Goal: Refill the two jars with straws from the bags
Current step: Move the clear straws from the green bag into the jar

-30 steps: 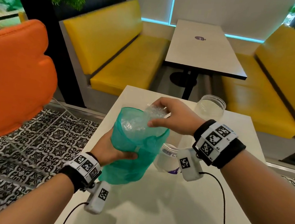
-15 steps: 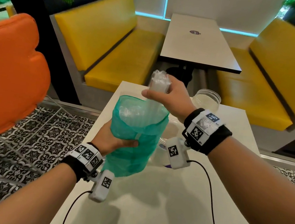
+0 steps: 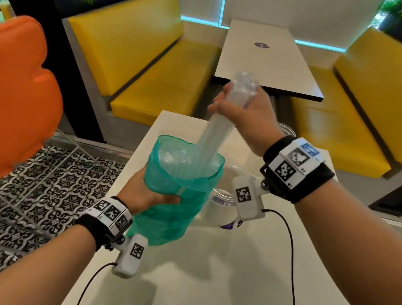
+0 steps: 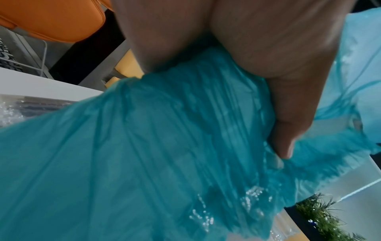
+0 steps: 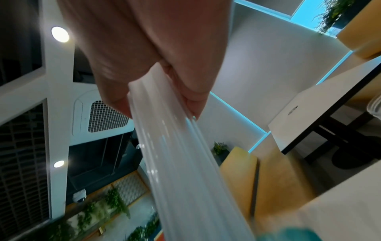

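A teal plastic bag (image 3: 177,199) stands over the near table, and my left hand (image 3: 150,194) grips its side just under the open mouth; the left wrist view shows the thumb pressed into the bag (image 4: 185,146). My right hand (image 3: 244,112) holds a clear-wrapped bundle of white straws (image 3: 215,134) near its top, its lower end still inside the bag. The right wrist view shows fingers curled around the bundle (image 5: 181,154). A clear jar (image 3: 221,205) stands behind the bag, partly hidden. A second jar (image 3: 285,130) shows behind my right wrist.
The white table (image 3: 216,292) carries the jars. Yellow benches (image 3: 154,71) and another table (image 3: 263,56) lie beyond. An orange chair (image 3: 8,95) stands left over patterned floor tiles (image 3: 39,196). Sensor cables trail from both wrists.
My right hand has risen well above the bag, drawing the straw bundle up out of it. My left hand has kept its grip on the bag.
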The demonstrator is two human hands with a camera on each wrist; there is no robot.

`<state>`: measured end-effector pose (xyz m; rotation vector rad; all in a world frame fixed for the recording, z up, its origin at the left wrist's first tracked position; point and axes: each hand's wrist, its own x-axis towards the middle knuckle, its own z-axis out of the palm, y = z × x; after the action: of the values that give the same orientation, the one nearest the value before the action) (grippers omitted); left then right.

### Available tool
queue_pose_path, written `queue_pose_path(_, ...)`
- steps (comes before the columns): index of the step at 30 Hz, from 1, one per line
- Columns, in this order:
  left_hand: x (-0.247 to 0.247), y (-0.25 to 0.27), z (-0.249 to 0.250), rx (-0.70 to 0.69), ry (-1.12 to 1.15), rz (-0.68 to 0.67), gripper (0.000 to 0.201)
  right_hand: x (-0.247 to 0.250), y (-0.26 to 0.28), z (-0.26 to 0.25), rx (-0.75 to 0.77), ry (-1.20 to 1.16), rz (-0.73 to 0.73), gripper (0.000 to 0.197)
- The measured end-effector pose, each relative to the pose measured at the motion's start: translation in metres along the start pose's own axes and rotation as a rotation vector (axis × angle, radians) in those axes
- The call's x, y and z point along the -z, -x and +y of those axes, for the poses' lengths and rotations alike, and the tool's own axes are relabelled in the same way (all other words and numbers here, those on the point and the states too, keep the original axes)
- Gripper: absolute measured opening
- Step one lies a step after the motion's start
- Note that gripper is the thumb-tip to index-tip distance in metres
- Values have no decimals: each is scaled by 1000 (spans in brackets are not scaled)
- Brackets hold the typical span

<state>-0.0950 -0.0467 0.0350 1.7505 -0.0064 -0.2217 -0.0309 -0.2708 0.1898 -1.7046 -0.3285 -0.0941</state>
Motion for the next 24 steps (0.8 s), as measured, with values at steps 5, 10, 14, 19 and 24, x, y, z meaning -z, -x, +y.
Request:
queue_pose_path(5, 3, 1, -6, 26, -4, 46, 69, 30, -7, -30, 49, -109, 111, 40)
queue_pose_path(10, 10, 1, -10, 44, 92, 106, 82, 54, -9, -49, 98, -183, 229, 41)
queue_pose_path(14, 14, -1, -9, 19, 157, 152, 84, 66, -12, -42, 89, -125, 304, 45)
queue_pose_path(19, 13, -4, 1, -36, 201, 172, 83, 59, -10, -3, -62, 119, 251, 33)
queue_pose_path(24, 8, -8, 12, -70, 185, 160, 72, 39, 0, 39, -95, 259, 203, 9)
